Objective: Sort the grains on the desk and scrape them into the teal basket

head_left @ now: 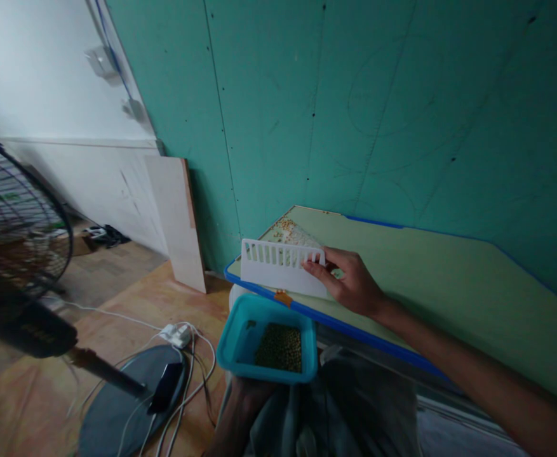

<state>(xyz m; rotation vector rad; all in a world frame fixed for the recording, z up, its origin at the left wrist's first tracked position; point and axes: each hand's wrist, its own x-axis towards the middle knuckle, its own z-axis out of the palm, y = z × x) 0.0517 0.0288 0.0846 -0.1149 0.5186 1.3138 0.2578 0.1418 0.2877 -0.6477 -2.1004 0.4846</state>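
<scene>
Slotted panel (273,276), white, stands on its long edge near the left end of the worktop (430,273), its row of openings uppermost. The right hand (347,279) pinches it by its right end between thumb and fingers, the forearm reaching in over the worktop from the right. Behind the panel, in the far left corner, small tan seeds (285,224) lie scattered beside a whitish patch whose nature I cannot make out.

Below the worktop's near edge sits a turquoise tub (268,373), open at the top. Beans (281,346), dark green and paler tan, cover the right part of its floor. The left hand (254,388) is under the tub's near side; its fingers are hidden, so I cannot tell how they grip.

Blue edging (354,327) runs around the worktop, with a piece of brown tape (283,298) on it just above the tub. A green wall (278,95) rises behind, and a pale board (176,222) leans at its left end. On the left stands a fan (40,327); a dark phone (165,387) lies on its round base, near a white power strip (176,334) and looping cables (209,349).
</scene>
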